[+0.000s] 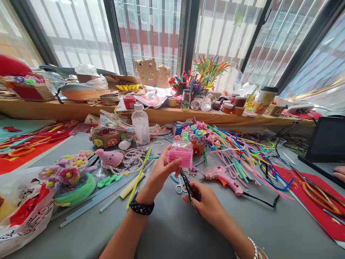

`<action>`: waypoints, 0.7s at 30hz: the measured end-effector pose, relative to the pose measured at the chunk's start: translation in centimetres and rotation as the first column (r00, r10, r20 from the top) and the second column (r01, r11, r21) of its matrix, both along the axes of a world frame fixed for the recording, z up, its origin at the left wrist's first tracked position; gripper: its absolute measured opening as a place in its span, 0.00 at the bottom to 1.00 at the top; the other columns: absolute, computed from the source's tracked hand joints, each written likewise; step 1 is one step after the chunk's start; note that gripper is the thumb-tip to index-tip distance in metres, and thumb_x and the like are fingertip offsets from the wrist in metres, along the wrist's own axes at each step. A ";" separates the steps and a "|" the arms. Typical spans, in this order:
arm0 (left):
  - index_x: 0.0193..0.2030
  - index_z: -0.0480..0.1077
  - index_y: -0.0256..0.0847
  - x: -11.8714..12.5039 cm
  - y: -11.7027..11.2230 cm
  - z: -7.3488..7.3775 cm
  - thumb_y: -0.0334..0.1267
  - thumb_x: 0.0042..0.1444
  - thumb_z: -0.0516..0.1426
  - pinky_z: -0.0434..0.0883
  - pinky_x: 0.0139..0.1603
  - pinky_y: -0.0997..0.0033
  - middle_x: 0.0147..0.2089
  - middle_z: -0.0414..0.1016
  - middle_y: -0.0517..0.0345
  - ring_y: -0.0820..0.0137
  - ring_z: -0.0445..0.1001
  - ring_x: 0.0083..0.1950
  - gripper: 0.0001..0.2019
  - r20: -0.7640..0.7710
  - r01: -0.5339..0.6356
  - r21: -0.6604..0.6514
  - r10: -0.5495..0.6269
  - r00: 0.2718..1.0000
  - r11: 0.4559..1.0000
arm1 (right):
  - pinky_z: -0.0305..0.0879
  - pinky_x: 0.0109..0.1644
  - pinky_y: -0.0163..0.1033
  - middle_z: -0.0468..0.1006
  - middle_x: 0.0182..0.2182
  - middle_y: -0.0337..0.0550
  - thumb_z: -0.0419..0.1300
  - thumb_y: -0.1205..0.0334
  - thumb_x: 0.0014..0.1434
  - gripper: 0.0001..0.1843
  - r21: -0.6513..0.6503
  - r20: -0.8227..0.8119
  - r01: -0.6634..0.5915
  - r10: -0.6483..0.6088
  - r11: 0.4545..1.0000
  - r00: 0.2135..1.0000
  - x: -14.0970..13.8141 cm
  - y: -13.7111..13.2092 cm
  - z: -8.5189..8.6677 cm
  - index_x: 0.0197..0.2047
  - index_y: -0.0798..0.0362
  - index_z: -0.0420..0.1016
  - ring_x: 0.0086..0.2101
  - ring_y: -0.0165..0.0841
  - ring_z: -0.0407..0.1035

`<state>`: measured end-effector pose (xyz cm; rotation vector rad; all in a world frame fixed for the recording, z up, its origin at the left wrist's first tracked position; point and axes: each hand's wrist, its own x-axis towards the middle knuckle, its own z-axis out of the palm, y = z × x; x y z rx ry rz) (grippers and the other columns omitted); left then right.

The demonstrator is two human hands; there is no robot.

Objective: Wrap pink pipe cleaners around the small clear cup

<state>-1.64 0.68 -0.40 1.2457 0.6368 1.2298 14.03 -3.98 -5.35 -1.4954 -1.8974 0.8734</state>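
My left hand is closed around a small clear container wrapped in rows of fuzzy pink pipe cleaner, holding it up above the table. Black-handled scissors are in my right hand, their blades pointing up at the container's lower edge. Whether the blades touch the pink fuzz I cannot tell. Behind the scissors, a small pair of silver scissors lies on the table. To the right rests a pink glue gun with a black cord.
Loose pipe cleaners spread at the right, beside a flower-covered basket. Glue sticks, a bead string and a plastic bottle lie or stand left. Another person's hand rests by a laptop.
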 end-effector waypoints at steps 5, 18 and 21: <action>0.42 0.68 0.39 -0.1 0.2 -0.3 0.53 0.42 0.63 0.59 0.24 0.79 0.28 0.66 0.63 0.78 0.61 0.25 0.24 0.084 -0.085 -0.068 0.090 0.992 0.994 | 0.55 0.31 0.34 0.77 0.28 0.42 0.61 0.65 0.48 0.08 -0.089 0.202 -0.052 0.069 0.995 0.977 -2.5 -0.3 0.1 0.36 0.55 0.73 0.29 0.33 0.67; 0.49 0.62 0.41 0.5 0.5 -0.5 0.47 0.41 0.65 0.66 0.39 0.72 0.37 0.74 0.58 0.71 0.72 0.37 0.28 0.146 -0.080 -0.186 0.109 0.983 0.979 | 0.59 0.29 0.34 0.76 0.23 0.40 0.62 0.64 0.49 0.04 0.131 0.067 -0.201 0.194 0.971 0.979 -1.7 3.1 2.3 0.26 0.53 0.78 0.24 0.31 0.67; 0.49 0.60 0.40 0.5 0.5 -0.3 0.48 0.38 0.66 0.65 0.37 0.73 0.34 0.73 0.60 0.72 0.72 0.34 0.32 0.079 -0.127 -0.186 0.143 0.987 0.974 | 0.59 0.29 0.34 0.74 0.25 0.41 0.52 0.59 0.59 0.13 0.220 -0.069 0.013 0.003 0.975 0.998 0.2 4.2 2.6 0.29 0.55 0.74 0.27 0.30 0.66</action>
